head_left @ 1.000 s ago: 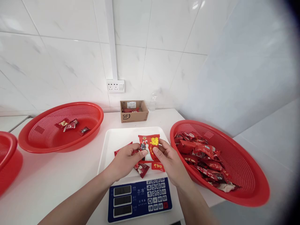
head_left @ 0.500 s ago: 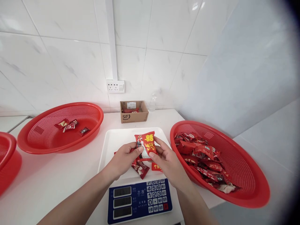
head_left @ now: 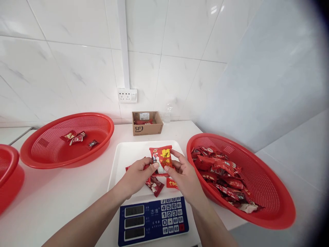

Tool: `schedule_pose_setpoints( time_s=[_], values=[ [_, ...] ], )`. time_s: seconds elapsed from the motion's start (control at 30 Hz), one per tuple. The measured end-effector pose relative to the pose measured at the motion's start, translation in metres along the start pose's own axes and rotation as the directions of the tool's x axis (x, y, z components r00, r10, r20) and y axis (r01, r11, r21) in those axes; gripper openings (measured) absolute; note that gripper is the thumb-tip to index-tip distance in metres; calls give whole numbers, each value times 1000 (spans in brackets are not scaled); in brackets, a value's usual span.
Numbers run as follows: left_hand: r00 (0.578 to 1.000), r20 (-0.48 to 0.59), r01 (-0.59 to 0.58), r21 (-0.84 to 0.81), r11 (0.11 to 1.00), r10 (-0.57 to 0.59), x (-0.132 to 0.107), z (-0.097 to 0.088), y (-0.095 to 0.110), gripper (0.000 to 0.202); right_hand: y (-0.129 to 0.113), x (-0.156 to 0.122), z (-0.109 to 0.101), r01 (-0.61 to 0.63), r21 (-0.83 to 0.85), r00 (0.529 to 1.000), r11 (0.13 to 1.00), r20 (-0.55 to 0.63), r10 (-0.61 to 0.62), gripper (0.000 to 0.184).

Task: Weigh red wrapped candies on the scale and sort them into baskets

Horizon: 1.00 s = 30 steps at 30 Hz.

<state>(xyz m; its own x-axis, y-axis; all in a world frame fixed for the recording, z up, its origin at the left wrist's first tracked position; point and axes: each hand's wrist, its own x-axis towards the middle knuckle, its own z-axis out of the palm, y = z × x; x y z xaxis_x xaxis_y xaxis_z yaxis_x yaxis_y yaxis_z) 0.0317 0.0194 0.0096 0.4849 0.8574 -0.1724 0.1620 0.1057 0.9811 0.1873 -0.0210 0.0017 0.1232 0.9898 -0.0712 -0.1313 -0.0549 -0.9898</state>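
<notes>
Between my two hands is a red snack packet [head_left: 161,158] with yellow characters and a white figure, held above the weighing scale's white tray [head_left: 118,161]. My left hand [head_left: 137,173] pinches its lower left side, thumb in front. On its right side, my right hand [head_left: 183,173] grips it with thumb in front and fingers behind. Below them on the tray lie a dark red packet [head_left: 155,185] and a red packet with yellow print [head_left: 171,183], partly covered by my hands. The scale's blue keypad panel [head_left: 153,219] faces me; its display digits are too faint to read.
A red basket [head_left: 272,192] at the right holds many red packets. Another red basket [head_left: 51,133] at the left holds a few small packets, with a third basket [head_left: 10,185] at the edge. A cardboard box [head_left: 151,129] and a clear bottle [head_left: 168,113] stand by the wall.
The packet has shifted slightly right and sits a bit more level in my hands. Both hands keep hold of it; the baskets and box are unchanged.
</notes>
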Motion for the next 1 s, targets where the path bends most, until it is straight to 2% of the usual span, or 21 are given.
schedule_pose_setpoints(
  time_s=[0.2,0.33,0.47,0.6,0.67,0.73,0.77,0.83,0.9,0.93,1.0],
  values=[
    [1000,27,-3,-170,985,7,0,1,3,32,-3,-6,4,32,-34,998,999,57,-30,68],
    [999,27,-40,-142,989,44,-3,0,4,32,-2,-8,4,81,-28,993,996,90,-78,64],
    [999,27,-32,-99,995,35,-7,1,4,36,0,-4,2,72,-22,997,997,40,-71,58],
    [999,-45,0,-128,992,-6,-12,0,7,35,3,4,-3,84,-52,996,995,10,-84,63],
    [995,-84,45,-140,989,-57,-15,-3,10,30,5,8,-8,81,-138,997,987,11,-81,64],
    [993,-91,64,-170,983,-81,-20,-7,12,23,8,10,-13,78,-333,997,940,0,-82,63],
    [993,-89,61,-181,982,-78,-22,-10,12,21,9,11,-15,87,-455,994,886,-15,-106,62],
    [995,-88,27,-178,984,-43,-27,-15,12,21,11,10,-19,130,-657,977,742,-41,-207,57],
    [996,-84,-16,-163,987,3,-32,-17,9,25,9,4,-21,178,-738,952,651,-39,-304,50],
    [997,-70,-34,-155,987,24,-35,-17,7,26,7,-1,-20,199,-735,948,648,-22,-317,46],
    [999,-6,-46,-127,991,46,-42,-14,3,24,0,-13,-17,230,-677,965,699,69,-252,40]
  ],
)
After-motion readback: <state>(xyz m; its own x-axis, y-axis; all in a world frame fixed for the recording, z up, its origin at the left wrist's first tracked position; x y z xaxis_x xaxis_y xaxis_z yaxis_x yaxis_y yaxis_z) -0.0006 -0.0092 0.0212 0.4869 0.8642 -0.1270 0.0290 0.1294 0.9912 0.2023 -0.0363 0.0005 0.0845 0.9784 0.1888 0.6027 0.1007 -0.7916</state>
